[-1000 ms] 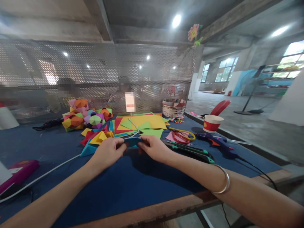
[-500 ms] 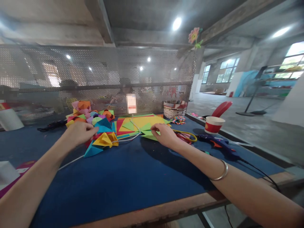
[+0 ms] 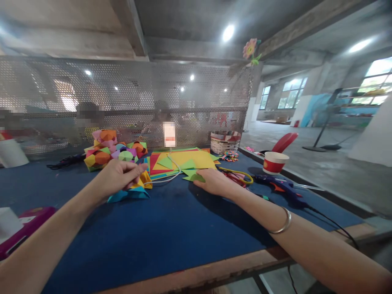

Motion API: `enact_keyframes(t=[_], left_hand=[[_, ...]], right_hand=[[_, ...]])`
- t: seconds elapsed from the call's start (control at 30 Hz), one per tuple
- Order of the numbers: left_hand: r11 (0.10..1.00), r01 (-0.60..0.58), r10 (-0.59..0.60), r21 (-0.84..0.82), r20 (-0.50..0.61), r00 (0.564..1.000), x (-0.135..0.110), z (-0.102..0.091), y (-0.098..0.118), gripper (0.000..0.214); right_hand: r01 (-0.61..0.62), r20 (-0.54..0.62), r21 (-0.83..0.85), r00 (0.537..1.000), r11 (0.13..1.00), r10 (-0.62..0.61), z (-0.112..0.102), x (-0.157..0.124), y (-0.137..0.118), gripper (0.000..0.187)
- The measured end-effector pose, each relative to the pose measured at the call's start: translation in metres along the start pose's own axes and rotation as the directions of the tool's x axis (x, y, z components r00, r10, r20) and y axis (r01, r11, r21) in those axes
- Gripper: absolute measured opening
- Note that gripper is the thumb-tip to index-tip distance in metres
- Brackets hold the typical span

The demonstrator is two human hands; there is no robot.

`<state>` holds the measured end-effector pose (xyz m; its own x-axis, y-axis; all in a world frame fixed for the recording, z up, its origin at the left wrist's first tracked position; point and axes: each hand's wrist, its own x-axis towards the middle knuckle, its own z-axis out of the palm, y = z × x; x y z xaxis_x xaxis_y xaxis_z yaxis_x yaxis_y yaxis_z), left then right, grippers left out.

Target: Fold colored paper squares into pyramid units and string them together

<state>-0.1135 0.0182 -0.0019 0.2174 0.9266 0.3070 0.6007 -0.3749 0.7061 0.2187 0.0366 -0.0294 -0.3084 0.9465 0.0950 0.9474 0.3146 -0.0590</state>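
Observation:
My left hand (image 3: 122, 177) is closed, its fingers curled above the folded paper pieces on the left. Whether anything is between its fingertips I cannot make out. Just under it lie a yellow folded paper piece (image 3: 147, 180) and a blue folded paper piece (image 3: 130, 195). My right hand (image 3: 212, 181), below a bangled wrist, has its fingers and thumb closed on a green paper piece (image 3: 191, 175). Behind that is a stack of coloured paper (image 3: 183, 158), yellow on top, with other green pieces lying on it. A white cord (image 3: 171, 178) crosses beside the stack.
Multicoloured paper balls (image 3: 114, 151) sit at back left. A woven basket (image 3: 226, 142) stands against the mesh screen. To the right are a glue gun (image 3: 281, 185) with its cable and a red-and-white paper cup (image 3: 275, 162). A purple box (image 3: 33, 224) lies at left.
My left hand has moved right and lower over the folded pieces, and the upper blue piece no longer shows beside its fingers. My right hand has come down and closed on the green paper.

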Motion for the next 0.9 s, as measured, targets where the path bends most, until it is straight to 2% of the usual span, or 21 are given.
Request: enact_keyframes(t=[0.13, 0.23, 0.33, 0.43, 0.53, 0.63, 0.77, 0.9], left_hand=[[1.000, -0.014, 0.016, -0.010, 0.172, 0.985, -0.010, 0.035, 0.023, 0.046], [0.999, -0.007, 0.018, -0.041, 0.271, 0.962, -0.016, 0.057, 0.026, 0.045], [0.996, 0.018, 0.009, -0.085, 0.309, 0.951, -0.019, 0.071, 0.023, 0.043], [0.990, 0.051, -0.009, -0.132, 0.299, 0.954, -0.018, 0.076, 0.020, 0.036], [0.981, 0.071, -0.024, -0.180, 0.251, 0.968, -0.015, 0.079, 0.018, 0.028], [0.968, 0.095, -0.048, -0.231, 0.200, 0.979, -0.012, 0.080, 0.017, 0.027], [0.947, 0.129, -0.072, -0.295, 0.197, 0.978, -0.014, 0.080, 0.021, 0.030], [0.926, 0.140, -0.061, -0.351, 0.227, 0.972, -0.018, 0.080, 0.028, 0.031]], right_hand=[[0.000, 0.007, -0.018, 1.000, 1.000, 0.000, 0.002, 0.004, 0.002, 0.035], [-0.012, -0.022, -0.010, 1.000, 1.000, 0.012, 0.001, 0.007, 0.004, 0.034], [-0.033, -0.129, 0.034, 0.991, 0.999, 0.038, -0.005, 0.008, 0.006, 0.034], [-0.001, -0.306, 0.130, 0.951, 0.991, 0.041, -0.011, 0.004, 0.003, 0.031], [0.109, -0.449, 0.261, 0.894, 0.959, 0.021, -0.010, -0.004, -0.008, 0.020], [0.243, -0.510, 0.394, 0.860, 0.886, -0.009, -0.002, -0.011, -0.021, 0.022], [0.374, -0.555, 0.535, 0.832, 0.757, -0.019, 0.008, -0.016, -0.030, 0.028], [0.442, -0.597, 0.613, 0.802, 0.654, 0.018, 0.008, -0.017, -0.032, 0.048]])
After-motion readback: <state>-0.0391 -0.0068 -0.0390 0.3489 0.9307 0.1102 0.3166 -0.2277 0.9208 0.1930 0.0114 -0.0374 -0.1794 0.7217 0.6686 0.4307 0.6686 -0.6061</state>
